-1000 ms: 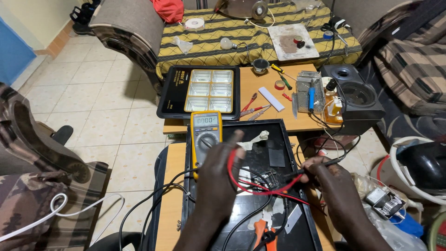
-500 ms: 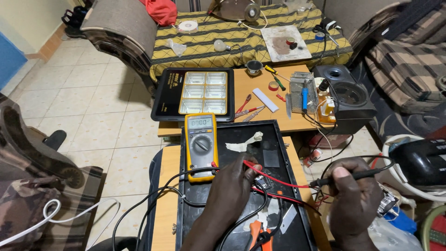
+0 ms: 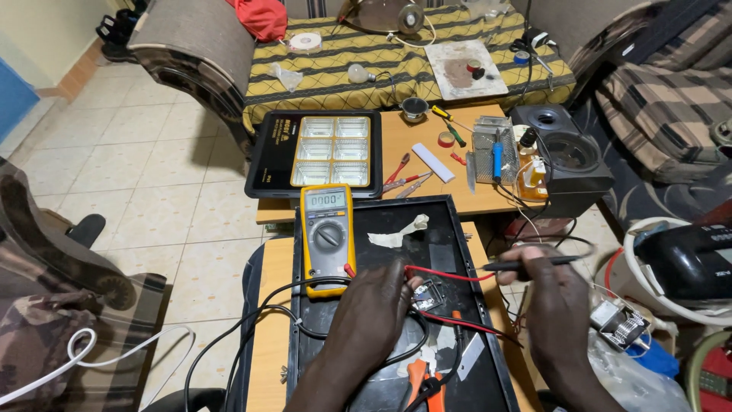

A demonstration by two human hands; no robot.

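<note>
My left hand (image 3: 374, 305) has come down gripping the red probe (image 3: 438, 275) on the small board (image 3: 427, 294), while my right hand (image 3: 553, 297) at 3 o'clock pinches the black probe (image 3: 534, 263).

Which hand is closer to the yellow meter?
The left hand. It rests on the black panel just right of the yellow meter, by its lower corner. The right hand is farther right, past the panel's edge, holding a black probe.

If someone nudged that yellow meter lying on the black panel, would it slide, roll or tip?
The yellow meter lies flat on the black panel, so it would probably slide rather than roll or tip. Its leads look floppy and might tug it back.
</note>
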